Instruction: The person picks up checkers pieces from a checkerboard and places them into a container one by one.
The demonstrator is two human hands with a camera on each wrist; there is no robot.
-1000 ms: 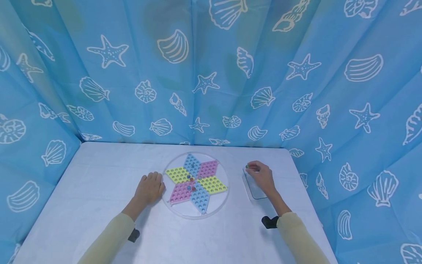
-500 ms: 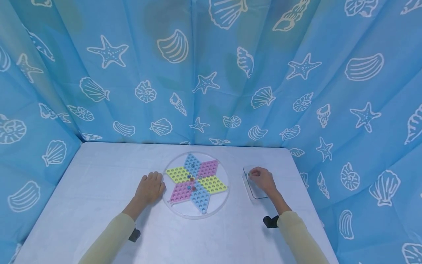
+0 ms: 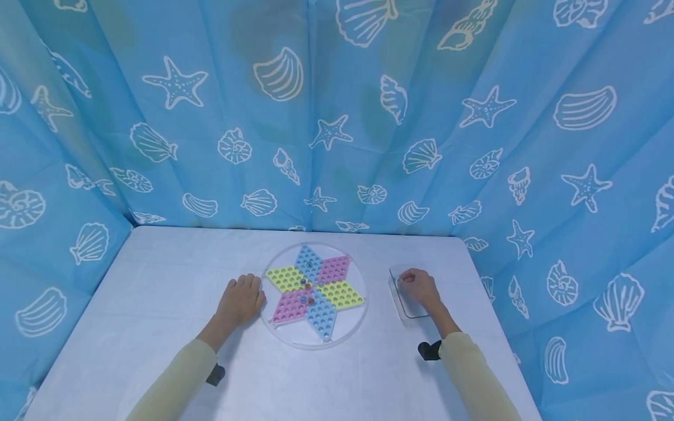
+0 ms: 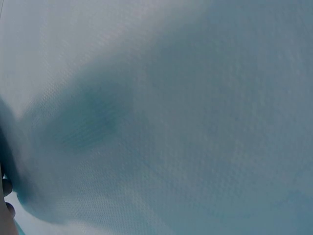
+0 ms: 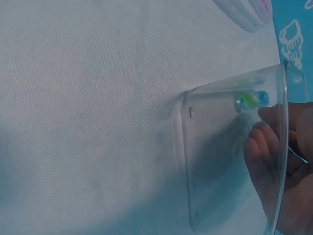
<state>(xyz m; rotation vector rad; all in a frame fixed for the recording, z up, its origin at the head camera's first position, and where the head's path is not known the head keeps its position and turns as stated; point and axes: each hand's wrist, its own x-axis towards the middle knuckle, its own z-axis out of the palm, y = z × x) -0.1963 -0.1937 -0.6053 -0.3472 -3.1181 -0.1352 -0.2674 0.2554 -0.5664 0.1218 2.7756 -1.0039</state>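
My right hand (image 3: 420, 286) reaches down into a clear plastic box (image 3: 402, 313), fingers bent and fingertips close to the far end. In the right wrist view, a green marble (image 5: 250, 99) and a blue marble (image 5: 263, 98) sit just past those fingertips, seen through the box wall. I cannot tell whether the fingertips pinch a marble. My left hand (image 3: 240, 299) rests palm down on the table beside a round Chinese checkers board (image 3: 279, 338), fingers loosely bent near its left rim. Several marbles, including a blue marble (image 3: 303, 300), lie around the centre of the board's star.
A white cloth covers the table (image 3: 174, 275). Blue curtains (image 3: 295, 152) with shell and starfish prints hang behind it and on both sides. A black camera mount (image 3: 429, 351) sticks out at the right wrist, and another mount (image 3: 215, 375) at the left.
One second ago my right hand held a green marble up at the box's far rim. It has since come lower and nearer, into the box. My left hand has stayed in place.
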